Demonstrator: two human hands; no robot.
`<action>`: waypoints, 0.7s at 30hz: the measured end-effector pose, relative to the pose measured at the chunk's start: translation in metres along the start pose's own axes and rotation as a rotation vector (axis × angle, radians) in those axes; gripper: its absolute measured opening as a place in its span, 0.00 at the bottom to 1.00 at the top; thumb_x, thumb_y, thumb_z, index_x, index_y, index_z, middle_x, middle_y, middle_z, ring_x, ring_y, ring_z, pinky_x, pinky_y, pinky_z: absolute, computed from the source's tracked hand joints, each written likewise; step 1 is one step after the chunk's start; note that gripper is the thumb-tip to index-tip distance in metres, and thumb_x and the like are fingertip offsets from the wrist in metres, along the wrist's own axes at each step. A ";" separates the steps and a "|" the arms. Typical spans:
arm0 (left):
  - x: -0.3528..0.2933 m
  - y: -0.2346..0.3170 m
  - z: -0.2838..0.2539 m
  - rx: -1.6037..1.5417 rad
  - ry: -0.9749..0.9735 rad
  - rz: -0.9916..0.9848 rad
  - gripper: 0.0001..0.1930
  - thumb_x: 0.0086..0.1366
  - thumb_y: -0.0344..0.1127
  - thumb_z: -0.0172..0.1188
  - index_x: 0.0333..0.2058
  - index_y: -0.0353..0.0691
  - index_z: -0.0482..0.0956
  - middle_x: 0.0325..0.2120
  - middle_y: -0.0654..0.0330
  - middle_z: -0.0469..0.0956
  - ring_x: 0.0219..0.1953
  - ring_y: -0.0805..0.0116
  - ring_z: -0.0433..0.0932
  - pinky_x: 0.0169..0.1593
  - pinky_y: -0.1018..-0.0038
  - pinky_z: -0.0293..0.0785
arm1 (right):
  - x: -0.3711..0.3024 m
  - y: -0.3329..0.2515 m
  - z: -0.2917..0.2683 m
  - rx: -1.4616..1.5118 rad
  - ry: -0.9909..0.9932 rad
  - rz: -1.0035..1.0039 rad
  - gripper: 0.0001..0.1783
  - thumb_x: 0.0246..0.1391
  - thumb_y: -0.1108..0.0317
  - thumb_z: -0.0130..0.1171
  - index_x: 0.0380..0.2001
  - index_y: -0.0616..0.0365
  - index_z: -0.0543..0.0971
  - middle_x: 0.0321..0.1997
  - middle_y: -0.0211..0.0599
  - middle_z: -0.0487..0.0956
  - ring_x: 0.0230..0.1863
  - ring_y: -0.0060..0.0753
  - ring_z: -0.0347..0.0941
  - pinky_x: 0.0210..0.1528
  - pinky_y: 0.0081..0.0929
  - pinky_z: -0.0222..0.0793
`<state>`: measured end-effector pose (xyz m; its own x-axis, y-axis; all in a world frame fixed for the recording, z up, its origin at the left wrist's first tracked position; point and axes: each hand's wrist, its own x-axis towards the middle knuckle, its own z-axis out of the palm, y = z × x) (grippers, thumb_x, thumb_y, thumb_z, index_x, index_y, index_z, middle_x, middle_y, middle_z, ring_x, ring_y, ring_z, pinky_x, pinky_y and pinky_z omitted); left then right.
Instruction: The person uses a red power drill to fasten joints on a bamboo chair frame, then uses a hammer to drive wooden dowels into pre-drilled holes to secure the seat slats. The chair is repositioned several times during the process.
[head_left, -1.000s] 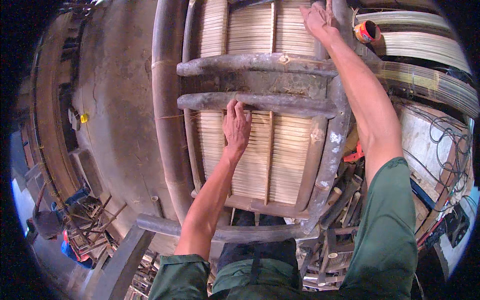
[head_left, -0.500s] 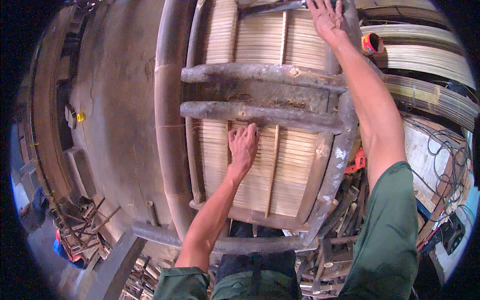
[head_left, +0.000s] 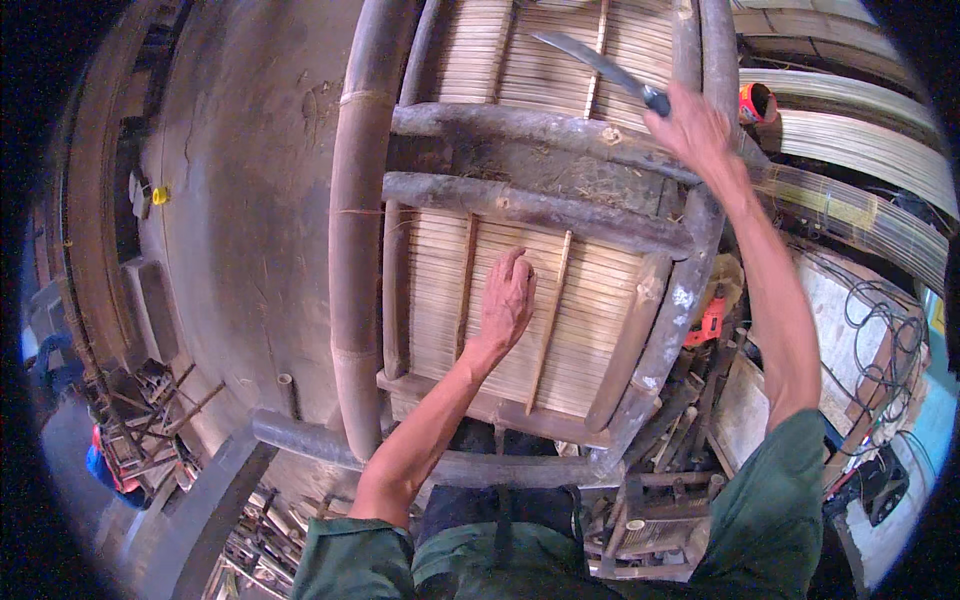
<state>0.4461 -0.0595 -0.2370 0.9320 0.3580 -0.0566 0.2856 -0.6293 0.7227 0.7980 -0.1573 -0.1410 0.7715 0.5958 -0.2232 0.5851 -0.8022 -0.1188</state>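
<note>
Dark-grey blade, black handle: one knife [head_left: 600, 68], located beyond the upper of two crossbars [head_left: 450, 195], over the upper panel [head_left: 550, 75] of pale slats. Held by your right hand [head_left: 695, 130], whose fingers are closed round the handle. Long axis: slanting from your fist leftward and away from you, the tip farthest out, the blade passing above one upright strip; whether it touches the slats, you cannot tell from this view. Nearer hand: your right, being the one that grips it; your left hand [head_left: 508, 305] lies well apart, on your side of both crossbars, with the blade beyond it. Left fingers: bent and close together, pointing away from you, over the lower panel [head_left: 605, 300], between its two strips [head_left: 548, 330]; palm hidden, so neither contents nor contact can be told. Adjoining your work: one thick pole [head_left: 362, 230] along the left; one red cup [head_left: 757, 103] just beside your right hand; one orange tool [head_left: 708, 322] to the right of the lower panel.
</note>
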 end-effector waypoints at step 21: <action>0.024 -0.003 0.004 -0.298 0.042 -0.313 0.11 0.63 0.39 0.53 0.34 0.36 0.72 0.23 0.42 0.76 0.28 0.46 0.77 0.33 0.54 0.69 | -0.390 -0.073 0.002 0.577 -0.146 0.620 0.24 0.43 0.65 0.61 0.45 0.62 0.72 0.27 0.46 0.78 0.28 0.43 0.77 0.35 0.36 0.71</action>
<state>0.4682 -0.0517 -0.2434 0.7992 0.5313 -0.2811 0.4704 -0.2617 0.8427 0.4539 -0.3309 -0.0471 0.8469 0.0643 -0.5278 -0.1804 -0.8990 -0.3990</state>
